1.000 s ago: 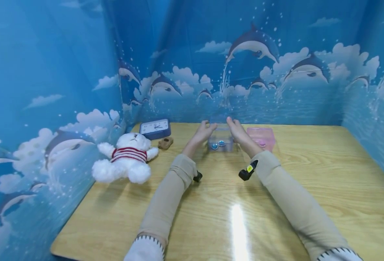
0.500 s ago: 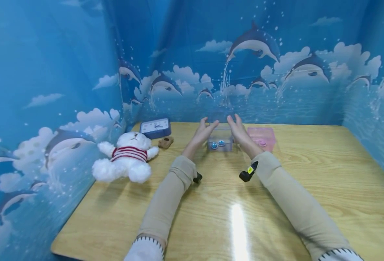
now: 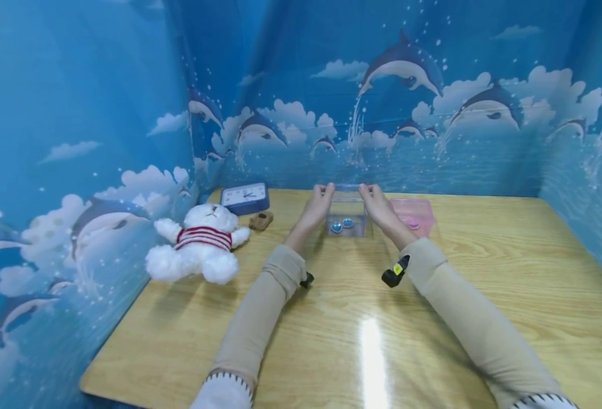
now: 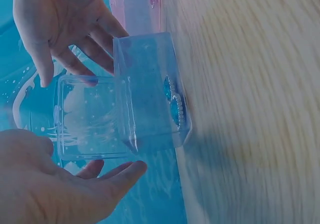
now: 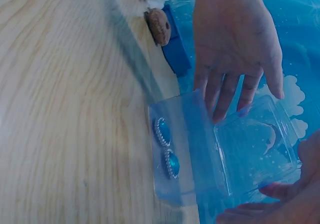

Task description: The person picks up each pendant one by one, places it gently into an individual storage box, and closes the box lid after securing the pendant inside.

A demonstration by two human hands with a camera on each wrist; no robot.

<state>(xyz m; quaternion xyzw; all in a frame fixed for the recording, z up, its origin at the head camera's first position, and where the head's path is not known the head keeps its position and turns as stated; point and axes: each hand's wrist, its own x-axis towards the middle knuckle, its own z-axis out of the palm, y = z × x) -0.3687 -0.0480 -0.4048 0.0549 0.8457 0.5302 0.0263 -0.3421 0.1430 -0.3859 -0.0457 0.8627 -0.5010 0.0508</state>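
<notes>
A clear bluish plastic box (image 3: 346, 228) stands on the table towards its back edge, holding two blue gem-like ornaments (image 5: 172, 163) with beaded silvery rims. Its hinged clear lid (image 4: 90, 118) is raised. My left hand (image 3: 318, 209) is at the lid's left side, thumb up and fingers extended in the left wrist view. On the opposite side is my right hand (image 3: 380, 211), its thumb by the lid's right corner. Straight fingers of both hands lie along or behind the box and lid. Whether either hand grips the lid cannot be made out.
A pink clear box (image 3: 417, 216) sits just right of my right hand. To the left are a white plush bear (image 3: 204, 244) in a striped top, a blue-framed clock (image 3: 245, 197) and a small brown object (image 3: 261, 220). A dolphin-print curtain (image 3: 291, 142) hangs behind.
Half a second ago the fingers were more spread beside the lid; now both thumbs sit nearer its upper corners. The raised lid looks lower. The box and ornaments have stayed in place.
</notes>
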